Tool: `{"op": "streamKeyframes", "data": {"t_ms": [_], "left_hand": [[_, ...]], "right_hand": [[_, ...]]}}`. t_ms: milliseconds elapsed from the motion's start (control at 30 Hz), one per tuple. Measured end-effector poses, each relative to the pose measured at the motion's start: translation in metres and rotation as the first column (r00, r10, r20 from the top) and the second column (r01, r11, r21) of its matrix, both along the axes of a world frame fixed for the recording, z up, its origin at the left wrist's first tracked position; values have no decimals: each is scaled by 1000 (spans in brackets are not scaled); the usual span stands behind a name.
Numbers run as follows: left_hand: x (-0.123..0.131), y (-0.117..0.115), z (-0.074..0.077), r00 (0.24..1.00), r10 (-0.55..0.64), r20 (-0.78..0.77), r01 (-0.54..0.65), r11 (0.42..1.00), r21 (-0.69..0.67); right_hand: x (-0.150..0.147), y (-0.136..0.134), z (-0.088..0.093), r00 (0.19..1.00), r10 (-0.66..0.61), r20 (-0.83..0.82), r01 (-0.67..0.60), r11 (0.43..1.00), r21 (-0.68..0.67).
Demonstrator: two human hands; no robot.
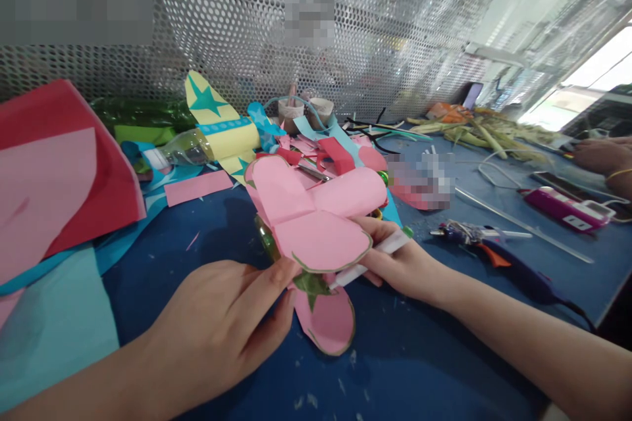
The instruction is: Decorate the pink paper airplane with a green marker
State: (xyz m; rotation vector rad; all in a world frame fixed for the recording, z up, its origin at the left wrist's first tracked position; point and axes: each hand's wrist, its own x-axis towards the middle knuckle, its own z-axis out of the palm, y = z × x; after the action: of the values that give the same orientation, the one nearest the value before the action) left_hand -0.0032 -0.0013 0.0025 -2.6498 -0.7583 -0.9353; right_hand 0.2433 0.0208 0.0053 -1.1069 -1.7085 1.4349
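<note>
A pink paper-covered bottle plane (316,210) with rounded wings lies on the blue table (419,355) in front of me. My left hand (222,322) pinches the edge of its near wing, beside a green star on the lower pink flap (323,316). My right hand (399,260) grips a white glue stick (380,251) with a green end, its tip pressed under the wing.
A yellow bottle plane with teal stars (217,128) lies behind. Red, pink and teal paper sheets (54,177) cover the left. A glue gun (488,243) and a pink device (567,207) lie right. Another person's hand (602,158) rests far right. A perforated metal panel (296,33) stands behind.
</note>
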Motion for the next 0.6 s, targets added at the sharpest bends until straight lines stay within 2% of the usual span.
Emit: {"op": "streamKeyframes", "data": {"t_ms": [200, 600], "left_hand": [[0, 0, -4, 1000, 7, 5, -7, 1000, -7], [-1, -1, -2, 1000, -4, 3, 4, 1000, -13]], "right_hand": [[0, 0, 0, 1000, 1, 14, -1, 1000, -4], [1, 2, 0, 1000, -21, 15, 21, 1000, -11]]}}
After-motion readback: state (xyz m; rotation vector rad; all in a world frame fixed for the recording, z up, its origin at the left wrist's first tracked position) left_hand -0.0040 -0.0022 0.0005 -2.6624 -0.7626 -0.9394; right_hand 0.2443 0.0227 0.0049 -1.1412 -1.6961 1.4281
